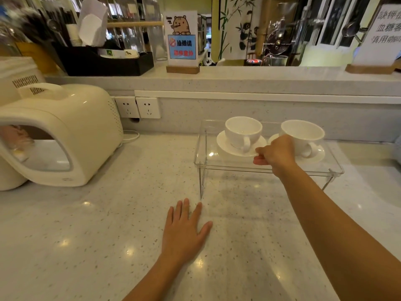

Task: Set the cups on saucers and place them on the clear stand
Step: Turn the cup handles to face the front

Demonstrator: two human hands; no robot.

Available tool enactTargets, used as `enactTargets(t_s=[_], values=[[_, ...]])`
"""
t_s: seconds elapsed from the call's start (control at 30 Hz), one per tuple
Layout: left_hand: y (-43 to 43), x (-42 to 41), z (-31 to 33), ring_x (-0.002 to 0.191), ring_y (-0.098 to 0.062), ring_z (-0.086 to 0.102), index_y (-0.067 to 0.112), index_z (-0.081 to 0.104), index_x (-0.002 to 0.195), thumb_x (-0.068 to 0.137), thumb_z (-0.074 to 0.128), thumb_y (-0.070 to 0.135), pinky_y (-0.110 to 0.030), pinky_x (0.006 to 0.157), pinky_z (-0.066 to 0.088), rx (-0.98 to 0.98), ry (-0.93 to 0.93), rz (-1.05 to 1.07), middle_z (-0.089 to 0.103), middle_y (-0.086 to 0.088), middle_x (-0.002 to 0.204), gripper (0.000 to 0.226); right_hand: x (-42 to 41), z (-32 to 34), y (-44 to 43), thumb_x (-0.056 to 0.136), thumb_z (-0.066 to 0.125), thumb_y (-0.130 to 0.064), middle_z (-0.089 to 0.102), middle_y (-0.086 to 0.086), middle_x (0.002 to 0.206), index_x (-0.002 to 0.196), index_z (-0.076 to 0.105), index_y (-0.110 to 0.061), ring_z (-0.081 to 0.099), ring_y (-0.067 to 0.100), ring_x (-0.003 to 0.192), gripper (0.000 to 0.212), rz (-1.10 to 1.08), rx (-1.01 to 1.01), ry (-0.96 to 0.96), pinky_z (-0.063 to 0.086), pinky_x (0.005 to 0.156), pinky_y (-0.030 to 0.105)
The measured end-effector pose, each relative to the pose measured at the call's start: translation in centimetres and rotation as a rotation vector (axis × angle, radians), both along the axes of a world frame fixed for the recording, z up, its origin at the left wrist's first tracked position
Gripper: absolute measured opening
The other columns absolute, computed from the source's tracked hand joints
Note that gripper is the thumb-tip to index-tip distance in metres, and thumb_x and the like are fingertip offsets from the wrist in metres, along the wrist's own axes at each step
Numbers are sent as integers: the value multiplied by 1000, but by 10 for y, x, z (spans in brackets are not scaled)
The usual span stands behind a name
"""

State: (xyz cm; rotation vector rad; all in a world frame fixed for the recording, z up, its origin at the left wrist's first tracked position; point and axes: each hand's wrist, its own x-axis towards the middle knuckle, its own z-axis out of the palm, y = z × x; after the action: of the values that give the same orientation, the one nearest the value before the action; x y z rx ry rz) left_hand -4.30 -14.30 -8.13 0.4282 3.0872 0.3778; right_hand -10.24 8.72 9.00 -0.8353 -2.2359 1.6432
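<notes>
Two white cups stand upright on white saucers on the clear stand point(202, 161). The left cup point(243, 131) sits on its saucer point(223, 142), handle toward me. The right cup point(303, 133) sits on its saucer point(319, 154), whose left part is hidden behind my right hand point(274, 154). My right hand is curled at the stand's front between the two saucers, its fingertips at the near edge of the left saucer; whether it grips anything I cannot tell. My left hand point(184, 231) lies flat, fingers apart, on the counter in front of the stand's left leg.
A cream appliance point(65, 135) fills the counter's left side, its cord running to wall sockets point(138, 107). A raised ledge behind carries a black organiser point(104, 64) and two sign holders point(182, 40). A sink edge shows at far right point(386, 187).
</notes>
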Motion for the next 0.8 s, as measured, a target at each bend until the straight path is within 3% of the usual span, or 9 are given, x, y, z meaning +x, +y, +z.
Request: enactTargets(t_s=[0.1, 0.2, 0.33, 0.53, 0.7, 0.8], values=[[0, -1, 0, 143, -20, -14, 37, -4, 143, 81, 2, 70, -42, 118, -8, 9, -1, 5, -7, -4, 158, 71, -2, -2, -3, 83, 60, 0, 53, 8, 68, 131, 39, 1, 60, 18, 44, 52, -22, -9, -22, 47, 36, 20], [0, -1, 0, 143, -21, -13, 37, -2, 143, 81, 3, 70, -41, 117, -9, 9, 5, 7, -5, -4, 158, 71, -1, -3, -4, 83, 60, 0, 59, 12, 82, 135, 36, -1, 55, 15, 45, 58, -19, 1, -4, 46, 43, 20], [1, -1, 0, 144, -21, -11, 36, 0, 144, 82, 4, 69, -42, 118, -8, 12, 11, 8, -3, -5, 158, 71, -1, -1, -4, 83, 60, 1, 52, 9, 67, 136, 34, 1, 50, 14, 50, 59, 44, -9, -46, 48, 48, 23], [1, -1, 0, 144, -21, -11, 36, 1, 144, 82, 4, 69, -42, 118, -8, 24, 6, 9, -3, -5, 158, 71, 1, 6, -6, 80, 65, -2, 55, 10, 64, 108, 55, 6, 52, 15, 50, 31, 127, 20, -89, 44, 33, 16], [1, -1, 1, 144, -21, -11, 36, 1, 144, 82, 5, 68, -42, 117, -9, 24, 8, 8, -3, -5, 158, 70, -2, 6, -8, 78, 68, -5, 60, 11, 64, 88, 51, -4, 56, 18, 51, 20, 173, 22, -90, 52, 52, 26], [1, -1, 2, 144, -22, -10, 36, 2, 144, 82, 5, 68, -42, 117, -9, 26, 9, 8, -2, -6, 158, 70, -2, 5, -11, 77, 69, -7, 61, 11, 64, 79, 52, -6, 57, 17, 50, 17, 205, 62, -87, 49, 47, 23]])
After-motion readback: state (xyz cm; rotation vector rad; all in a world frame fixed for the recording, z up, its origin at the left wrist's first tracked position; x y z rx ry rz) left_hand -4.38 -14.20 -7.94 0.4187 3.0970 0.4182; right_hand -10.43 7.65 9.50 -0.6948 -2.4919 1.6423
